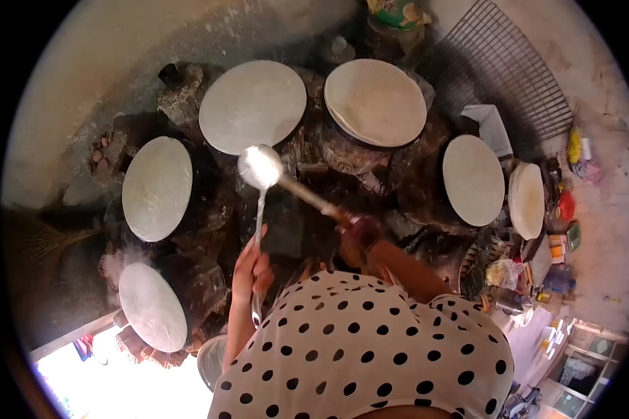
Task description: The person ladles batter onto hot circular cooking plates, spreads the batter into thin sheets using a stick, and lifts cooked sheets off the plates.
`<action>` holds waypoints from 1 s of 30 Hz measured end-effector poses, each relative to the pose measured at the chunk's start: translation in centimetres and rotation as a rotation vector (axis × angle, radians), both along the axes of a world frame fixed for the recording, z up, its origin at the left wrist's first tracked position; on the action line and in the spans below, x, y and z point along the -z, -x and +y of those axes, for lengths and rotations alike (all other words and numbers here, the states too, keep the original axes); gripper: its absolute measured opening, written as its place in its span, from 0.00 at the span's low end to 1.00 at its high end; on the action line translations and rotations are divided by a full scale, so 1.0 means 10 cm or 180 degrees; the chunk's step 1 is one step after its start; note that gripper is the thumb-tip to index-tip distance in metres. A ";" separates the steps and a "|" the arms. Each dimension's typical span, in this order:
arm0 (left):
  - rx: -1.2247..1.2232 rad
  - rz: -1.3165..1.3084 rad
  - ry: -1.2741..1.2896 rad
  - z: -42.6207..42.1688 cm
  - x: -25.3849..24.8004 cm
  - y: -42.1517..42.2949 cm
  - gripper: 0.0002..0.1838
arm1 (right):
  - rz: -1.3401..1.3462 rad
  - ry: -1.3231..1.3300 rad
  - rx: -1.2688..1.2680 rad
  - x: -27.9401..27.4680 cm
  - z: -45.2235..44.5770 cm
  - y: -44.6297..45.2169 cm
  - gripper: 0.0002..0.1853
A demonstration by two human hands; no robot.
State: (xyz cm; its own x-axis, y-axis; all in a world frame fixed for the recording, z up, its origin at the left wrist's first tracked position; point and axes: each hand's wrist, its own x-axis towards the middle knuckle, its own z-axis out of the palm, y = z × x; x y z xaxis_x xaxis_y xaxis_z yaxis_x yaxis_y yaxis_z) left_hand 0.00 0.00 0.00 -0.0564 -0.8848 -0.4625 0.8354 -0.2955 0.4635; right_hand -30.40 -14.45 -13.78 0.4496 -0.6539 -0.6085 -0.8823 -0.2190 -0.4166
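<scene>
My left hand [250, 269] is closed around the handle of a metal ladle [261, 202], its shiny bowl pointing away from me. My right hand [360, 234], dark and slightly blurred, grips a wooden stick [306, 195] that slants up to the left. The far end of the stick meets the ladle's bowl, and glare hides whether anything is fixed to it. Just beyond the bowl lies a round griddle covered by a pale sheet [253, 106]. To its right a second griddle carries a cream-coloured round sheet [375, 103] with a layered edge.
More pale rounds lie at left [157, 188], at lower left with steam [152, 307], and at right [473, 180]. A stack of rounds [526, 201] stands by the right wall. A wire rack [507, 66] leans behind. A twig broom [59, 241] lies far left.
</scene>
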 end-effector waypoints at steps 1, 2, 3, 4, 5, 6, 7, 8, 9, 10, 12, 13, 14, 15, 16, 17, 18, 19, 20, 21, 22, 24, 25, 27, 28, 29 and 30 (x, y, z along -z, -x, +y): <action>-0.0102 0.0484 -0.0330 -0.10 -0.02 -0.01 0.25 | 0.0411 0.1304 -0.0499 -0.03 0.03 0.11 0.25; -0.0226 0.0962 -0.0620 -0.16 -0.04 -0.05 0.24 | 0.0384 0.1290 -0.0516 0.01 -0.07 0.14 0.25; -0.0264 0.0521 -0.0451 -0.37 -0.12 -0.23 0.24 | 0.0641 0.1357 -0.0232 0.40 -0.55 -0.24 0.23; -0.0270 0.0423 -0.0326 -0.48 -0.13 -0.05 0.24 | 0.1005 0.1334 -0.0137 0.43 -0.84 -0.03 0.22; -0.0298 0.0228 -0.0305 -0.47 -0.24 0.03 0.23 | 0.1378 0.1294 -0.0058 0.46 -1.13 0.17 0.21; -0.0177 -0.0946 -0.0219 -0.39 -0.41 0.13 0.23 | 0.0623 0.2012 0.0061 0.54 -1.32 0.25 0.21; -0.0200 -0.0936 -0.0253 -0.46 -0.42 0.25 0.23 | -0.0101 0.2723 0.0178 0.49 -1.54 0.36 0.22; -0.0168 -0.1636 -0.0231 -0.47 -0.45 0.32 0.23 | -0.0150 0.2660 0.0153 0.51 -1.73 0.33 0.22; -0.0134 -0.2320 -0.0228 -0.47 -0.46 0.41 0.24 | -0.0264 0.2808 0.0040 0.34 -1.90 0.25 0.25; -0.0303 -0.1974 -0.0329 -0.63 -0.46 0.52 0.22 | -0.0381 0.2990 -0.0091 0.15 -2.07 0.18 0.28; -0.0560 -0.1109 -0.0502 -0.86 -0.32 0.61 0.21 | -0.0196 0.2680 -0.0184 -0.13 -2.26 -0.03 0.30; -0.0741 -0.0210 -0.0572 -0.95 -0.20 0.63 0.21 | 0.0056 0.2432 -0.0218 -0.20 -2.38 -0.13 0.32; -0.0707 0.0262 -0.0349 -1.00 -0.08 0.64 0.20 | 0.0178 0.2331 -0.0426 -0.12 -2.53 -0.21 0.35; -0.0745 0.0247 -0.0366 -1.02 -0.06 0.70 0.20 | 0.0149 0.2313 -0.0456 -0.11 -2.60 -0.24 0.35; -0.0793 0.0458 -0.0411 -1.00 -0.06 0.76 0.20 | 0.0089 0.2195 -0.0569 -0.09 -2.62 -0.25 0.30; -0.0839 0.0669 -0.0431 -1.01 -0.05 0.81 0.21 | 0.0029 0.2097 -0.0680 -0.09 -2.69 -0.28 0.25; -0.0841 0.0886 -0.0286 -0.99 -0.06 0.85 0.21 | 0.0020 0.2074 -0.0710 -0.12 -2.73 -0.27 0.25; -0.0875 0.0897 -0.0304 -0.96 -0.09 0.89 0.21 | 0.0118 0.2142 -0.0918 -0.16 -2.77 -0.25 0.20; -0.0982 0.0834 -0.0447 -0.94 -0.14 0.92 0.21 | 0.0203 0.2214 -0.1115 -0.20 -2.81 -0.25 0.15; -0.1075 0.0757 -0.0573 -0.94 -0.20 0.92 0.20 | 0.0181 0.2218 -0.1120 -0.32 -2.84 -0.28 0.15; -0.1074 0.0722 -0.0569 -0.95 -0.26 0.88 0.20 | 0.0331 0.2417 -0.1386 -0.51 -2.86 -0.34 0.12; -0.1356 0.0717 -0.0808 -0.98 -0.37 0.80 0.21 | 0.0427 0.2831 -0.1778 -0.80 -3.00 -0.33 0.11; -0.1308 0.0705 -0.0805 -0.97 -0.42 0.75 0.21 | 0.0443 0.2834 -0.1729 -0.84 -3.12 -0.29 0.11; -0.1311 0.0510 -0.0131 -0.97 -0.56 0.68 0.22 | 0.0175 0.3128 -0.1300 -0.96 -3.40 -0.16 0.11; -0.1037 -0.0289 0.0103 -0.99 -0.67 0.68 0.22 | 0.0497 0.3091 -0.0830 -1.13 -3.52 -0.13 0.10; -0.0992 -0.0262 0.0155 -1.08 -0.76 0.67 0.22 | 0.0803 0.3048 -0.0368 -1.27 -3.66 -0.10 0.09; -0.0631 -0.1596 -0.0119 -1.21 -0.81 0.68 0.23 | 0.0194 0.3352 -0.0248 -1.11 -4.00 0.13 0.11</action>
